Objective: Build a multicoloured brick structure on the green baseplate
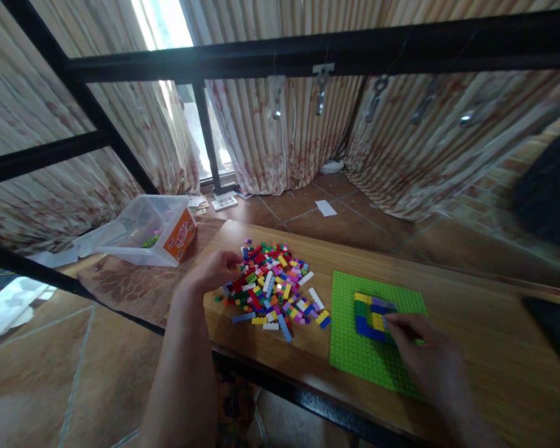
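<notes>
A pile of colorful building bricks [273,280] lies loose on the wooden tabletop. At its left edge is my left hand [217,270], fingers curled in among the bricks; whatever they pinch is too small to make out. To the right lies a bright green studded baseplate [354,354]. On it stands a low structure of blue, green and yellow bricks [368,335]. My right hand [424,351] reaches over the plate's right part, its fingertips pinched together against the structure's right side beside a yellow brick [378,321]. The hand covers part of the structure and plate.
A clear plastic box [140,249] with an orange label stands on a brown cloth [144,292] at the left. A dark flat object [550,326] lies at the table's right. A black metal frame [280,59] crosses above, before striped curtains [280,137].
</notes>
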`<state>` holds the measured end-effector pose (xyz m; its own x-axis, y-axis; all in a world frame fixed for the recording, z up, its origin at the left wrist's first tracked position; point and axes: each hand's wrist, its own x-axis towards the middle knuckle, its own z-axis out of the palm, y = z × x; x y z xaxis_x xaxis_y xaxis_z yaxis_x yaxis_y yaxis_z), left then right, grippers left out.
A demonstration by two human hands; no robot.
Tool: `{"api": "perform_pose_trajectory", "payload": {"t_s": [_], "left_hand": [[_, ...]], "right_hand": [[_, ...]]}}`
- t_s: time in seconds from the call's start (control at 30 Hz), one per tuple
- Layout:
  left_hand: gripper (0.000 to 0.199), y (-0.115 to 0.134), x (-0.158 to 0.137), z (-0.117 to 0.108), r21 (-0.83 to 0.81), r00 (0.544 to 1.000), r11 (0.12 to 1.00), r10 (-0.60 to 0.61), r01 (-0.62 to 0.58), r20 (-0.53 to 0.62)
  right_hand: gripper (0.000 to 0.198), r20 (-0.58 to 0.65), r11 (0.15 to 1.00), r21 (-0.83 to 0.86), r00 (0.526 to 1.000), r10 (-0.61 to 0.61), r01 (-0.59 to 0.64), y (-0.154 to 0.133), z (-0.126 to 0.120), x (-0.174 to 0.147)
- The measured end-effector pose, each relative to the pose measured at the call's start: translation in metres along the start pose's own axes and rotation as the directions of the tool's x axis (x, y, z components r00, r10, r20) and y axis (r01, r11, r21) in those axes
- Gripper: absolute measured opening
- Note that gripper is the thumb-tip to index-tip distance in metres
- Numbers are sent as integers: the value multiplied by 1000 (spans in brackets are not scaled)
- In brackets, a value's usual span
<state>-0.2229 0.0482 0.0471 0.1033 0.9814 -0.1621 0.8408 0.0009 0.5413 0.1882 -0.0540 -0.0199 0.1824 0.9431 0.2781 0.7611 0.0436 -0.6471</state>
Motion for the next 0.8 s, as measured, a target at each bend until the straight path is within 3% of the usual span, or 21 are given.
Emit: {"api": "perform_pose_trajectory", "payload": {"t_s": [0.1, 0.2, 0.33, 0.4, 0.57, 0.8], "left_hand": [[40, 7, -3, -4, -225, 998, 973, 50, -56, -36], [40, 32, 1, 7, -447, 991, 885, 136, -130, -20], [22, 89, 10, 58, -500, 939, 811, 344, -303, -12], [20, 118, 10, 90, -521, 924, 783, 382, -339, -27], [16, 157, -1, 150, -601, 924, 736, 382, -311, -11], [26, 160, -13, 163, -745, 928, 641, 363, -183, 85]], "right_hand": [[22, -32, 1000, 25, 999, -5, 6, -3, -1, 1], [19, -80, 999, 46, 997, -24, 28, -6, 0, 3], [16, -95, 995, 89, 995, -26, 35, -11, 4, 5], [15, -93, 992, 120, 995, -31, 42, -14, 5, 4], [16, -43, 985, 165, 998, -46, 52, -22, 2, 3], [15, -37, 983, 163, 996, -75, 80, -20, -3, 4]]}}
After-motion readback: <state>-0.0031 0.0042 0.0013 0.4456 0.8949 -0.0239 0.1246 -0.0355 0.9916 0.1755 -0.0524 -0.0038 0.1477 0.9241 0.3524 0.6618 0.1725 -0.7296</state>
